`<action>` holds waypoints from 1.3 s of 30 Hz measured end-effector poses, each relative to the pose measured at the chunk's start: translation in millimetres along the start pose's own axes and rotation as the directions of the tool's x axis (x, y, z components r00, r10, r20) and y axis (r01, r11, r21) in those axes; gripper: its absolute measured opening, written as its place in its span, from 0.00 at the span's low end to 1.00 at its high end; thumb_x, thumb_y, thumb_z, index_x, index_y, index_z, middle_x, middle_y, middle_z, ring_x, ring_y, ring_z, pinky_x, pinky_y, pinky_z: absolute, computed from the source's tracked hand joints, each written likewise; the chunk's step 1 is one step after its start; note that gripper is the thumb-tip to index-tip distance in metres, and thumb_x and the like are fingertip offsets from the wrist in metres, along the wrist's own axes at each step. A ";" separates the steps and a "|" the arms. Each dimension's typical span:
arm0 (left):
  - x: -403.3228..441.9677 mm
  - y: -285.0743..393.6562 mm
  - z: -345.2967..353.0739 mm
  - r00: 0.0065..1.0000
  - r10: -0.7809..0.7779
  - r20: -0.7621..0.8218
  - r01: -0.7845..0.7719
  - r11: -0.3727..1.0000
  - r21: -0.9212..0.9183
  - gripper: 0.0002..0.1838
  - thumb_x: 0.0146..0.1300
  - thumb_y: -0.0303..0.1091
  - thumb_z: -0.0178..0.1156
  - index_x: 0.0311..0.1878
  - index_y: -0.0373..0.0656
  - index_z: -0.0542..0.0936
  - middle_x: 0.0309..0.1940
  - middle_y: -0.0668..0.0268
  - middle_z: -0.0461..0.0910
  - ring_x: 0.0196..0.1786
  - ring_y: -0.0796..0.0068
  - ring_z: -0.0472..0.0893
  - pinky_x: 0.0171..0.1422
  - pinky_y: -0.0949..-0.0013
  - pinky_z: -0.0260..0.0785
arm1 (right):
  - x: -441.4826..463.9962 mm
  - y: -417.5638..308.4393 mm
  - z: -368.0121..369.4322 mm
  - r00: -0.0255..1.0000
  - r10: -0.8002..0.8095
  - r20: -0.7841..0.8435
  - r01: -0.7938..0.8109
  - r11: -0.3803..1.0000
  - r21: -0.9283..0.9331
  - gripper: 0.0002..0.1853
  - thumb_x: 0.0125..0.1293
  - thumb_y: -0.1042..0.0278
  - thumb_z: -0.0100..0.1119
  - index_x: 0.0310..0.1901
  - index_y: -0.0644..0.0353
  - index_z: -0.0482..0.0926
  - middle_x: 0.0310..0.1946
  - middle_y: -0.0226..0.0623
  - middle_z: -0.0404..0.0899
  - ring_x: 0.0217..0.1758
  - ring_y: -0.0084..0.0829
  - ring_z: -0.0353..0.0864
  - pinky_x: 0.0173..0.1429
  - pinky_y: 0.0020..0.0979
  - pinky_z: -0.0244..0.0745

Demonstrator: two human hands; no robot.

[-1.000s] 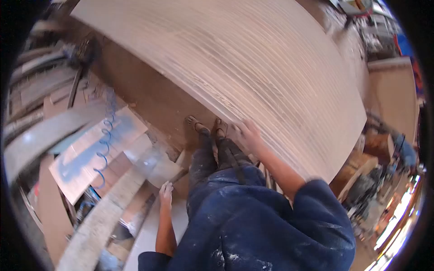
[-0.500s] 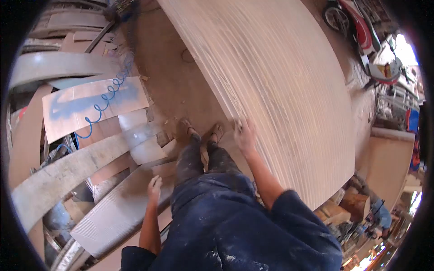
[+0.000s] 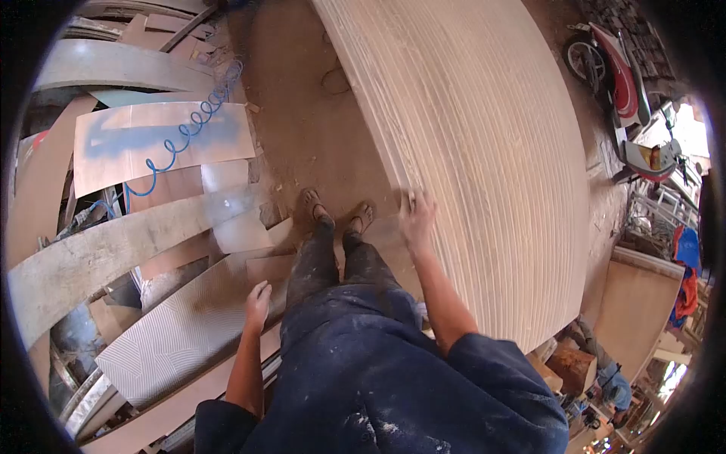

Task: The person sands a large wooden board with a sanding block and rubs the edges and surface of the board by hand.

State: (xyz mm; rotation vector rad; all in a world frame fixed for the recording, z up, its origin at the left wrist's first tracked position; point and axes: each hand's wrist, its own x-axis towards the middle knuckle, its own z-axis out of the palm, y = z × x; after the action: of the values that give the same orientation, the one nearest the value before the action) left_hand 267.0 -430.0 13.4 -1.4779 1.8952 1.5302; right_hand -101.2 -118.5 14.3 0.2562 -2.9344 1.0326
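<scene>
A large wooden panel [image 3: 499, 159] with wavy parallel grooves lies on my right. At its near left edge my right hand [image 3: 418, 223] is closed, fingers bent over the border. Something small and dark shows at the fingertips, but I cannot make out what it is. My left hand [image 3: 258, 304] hangs at my side, fingers loosely bent and a little apart, with no object visible in it. Below and left of that hand lies a pale board [image 3: 170, 352] with a carved line pattern; the hand appears apart from it. Whitish dust marks both hands.
A coiled blue hose [image 3: 184, 136] crosses a blue-stained sheet [image 3: 170, 155] on the left, among stacked boards and offcuts. A red motorcycle [image 3: 622, 83] stands beyond the panel. Another person [image 3: 614, 387] is at the lower right. My feet stand on the brown floor [image 3: 291, 113].
My view has shifted slightly, so the panel and hose appear further right. My right hand stays at the panel's edge, a little further along in view. My left hand still hangs down.
</scene>
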 end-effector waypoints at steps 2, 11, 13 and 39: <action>-3.1 -2.6 2.5 0.998 -0.060 0.034 0.061 0.998 -0.018 0.22 0.72 0.39 0.60 0.61 0.31 0.79 0.55 0.54 0.84 0.58 0.66 0.81 0.66 0.67 0.68 | 22.4 -14.4 3.5 1.000 -0.016 -0.014 0.016 1.000 0.017 0.07 0.69 0.65 0.61 0.43 0.58 0.82 0.38 0.45 0.81 0.42 0.49 0.80 0.49 0.44 0.68; 4.8 -11.6 5.2 0.999 -0.017 0.051 0.013 0.997 0.078 0.24 0.71 0.41 0.59 0.63 0.31 0.79 0.58 0.51 0.83 0.62 0.63 0.80 0.68 0.65 0.67 | 19.3 -8.2 -0.8 0.998 0.023 0.066 -0.028 0.996 0.085 0.08 0.68 0.67 0.63 0.45 0.58 0.85 0.38 0.43 0.82 0.44 0.48 0.80 0.52 0.45 0.68; -0.8 -8.2 7.0 0.997 0.011 0.082 -0.019 0.995 0.097 0.24 0.72 0.41 0.59 0.62 0.31 0.79 0.57 0.51 0.83 0.62 0.63 0.80 0.68 0.65 0.67 | 35.7 -23.7 -1.4 0.998 -0.054 -0.009 0.055 0.992 0.113 0.07 0.68 0.68 0.64 0.44 0.58 0.84 0.36 0.42 0.81 0.43 0.47 0.80 0.52 0.44 0.68; 40.0 -9.9 1.9 0.970 0.075 0.232 -0.101 0.990 0.103 0.24 0.74 0.40 0.59 0.64 0.29 0.77 0.50 0.62 0.83 0.53 0.76 0.79 0.61 0.72 0.70 | 30.2 -28.9 30.0 0.982 -0.025 -0.185 0.036 0.998 0.055 0.09 0.62 0.71 0.63 0.45 0.54 0.82 0.37 0.44 0.76 0.45 0.48 0.76 0.53 0.48 0.69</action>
State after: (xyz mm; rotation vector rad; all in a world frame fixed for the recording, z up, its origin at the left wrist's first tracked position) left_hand 257.3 -448.3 -22.3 -1.1314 1.8989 1.5285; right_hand -125.3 -163.8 11.1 0.1940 -2.7313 1.0756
